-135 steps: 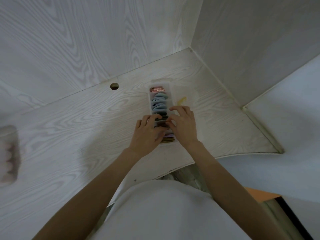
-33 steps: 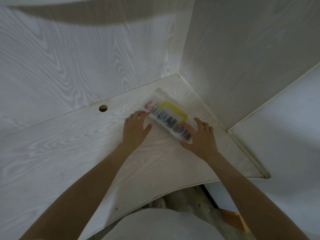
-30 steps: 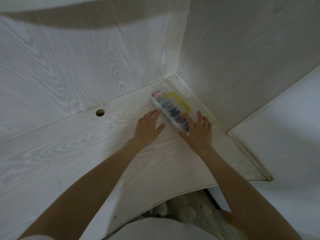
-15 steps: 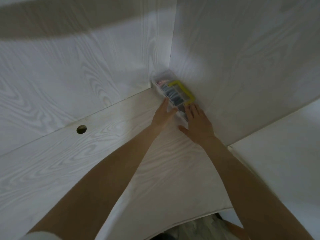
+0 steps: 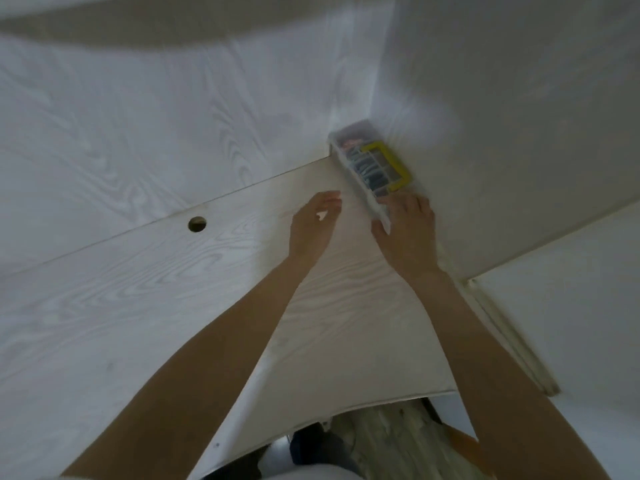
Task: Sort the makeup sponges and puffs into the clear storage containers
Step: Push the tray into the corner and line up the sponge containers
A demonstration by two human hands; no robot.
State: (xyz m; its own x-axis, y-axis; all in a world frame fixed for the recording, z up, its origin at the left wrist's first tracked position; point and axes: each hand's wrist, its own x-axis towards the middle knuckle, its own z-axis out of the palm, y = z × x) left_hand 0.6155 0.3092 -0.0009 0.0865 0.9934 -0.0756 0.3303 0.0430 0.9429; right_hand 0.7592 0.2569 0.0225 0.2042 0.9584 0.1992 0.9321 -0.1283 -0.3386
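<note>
A: Where's the box (image 5: 375,164)?

B: Far right corner of the desk (image 5: 145,292), pushed where the two walls meet. Its far end is right by the back wall (image 5: 173,116) and its long side runs along the side wall (image 5: 502,98).

A: Lid?

B: Clear lid on, with a yellow handle (image 5: 389,163) on top. Sponges (image 5: 367,168) show through it as a row of blue, dark and pinkish pieces. Blurry, so no count.

A: Right hand (image 5: 407,233)?

B: At the near end of the box. Fingers (image 5: 398,202) lie on the lid's near corner and the thumb is against the near end wall. Loose contact, fingers spread, more resting or pressing than clamping. Can't call it a firm grasp.

A: Left hand (image 5: 313,226)?

B: Off the box, just to its left above the desk. Fingers lightly curled, nothing in it. A bare strip of desk shows between the fingertips and the box side.

A: Anything else?

B: Round cable hole (image 5: 197,224) in the desk, well left of the hands, near the back wall. Both forearms reach in from the bottom. White shirt (image 5: 311,474) at the bottom edge, floor below the desk's front edge. Motion blur throughout.
</note>
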